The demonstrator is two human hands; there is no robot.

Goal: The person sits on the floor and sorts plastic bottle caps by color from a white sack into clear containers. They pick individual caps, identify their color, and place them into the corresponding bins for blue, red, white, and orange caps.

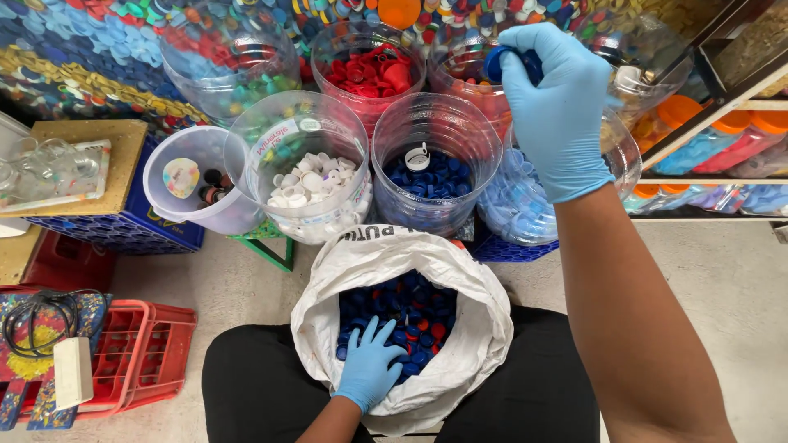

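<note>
Bottle caps of dark blue plastic, with a few red ones mixed in (414, 316), fill a white woven sack (484, 328) that sits open-mouthed in the person's lap, its rolled rim facing straight up at the camera. The caps lie jumbled, pointing every way, so no common axis shows.

Left hand (369, 365), in a light blue glove, lies palm-down on the caps at the near-left of the sack's mouth, fingers spread and pointing away from the body. It rests flat, open, gripping nothing that shows.

Beyond that hand stand clear round plastic tubs. Farthest left is a white bucket (164, 193) with a few dark caps, then a tub of white caps (308, 184), then, straight past the sack, a tub of dark blue caps (431, 176). Behind these is a tub of red caps (373, 70).

Right hand (554, 107), also gloved in light blue, is raised well above and beyond the sack, forearm stretched forward from the lower right. Its fingers curl down and closed around a dark blue cap (501, 61), only partly visible at the fingertips, so its facing cannot be told. Below this hand stands a tub of pale blue caps (513, 209); beside it, to the right, shelves (722, 176) hold bottles of orange and blue caps.
</note>
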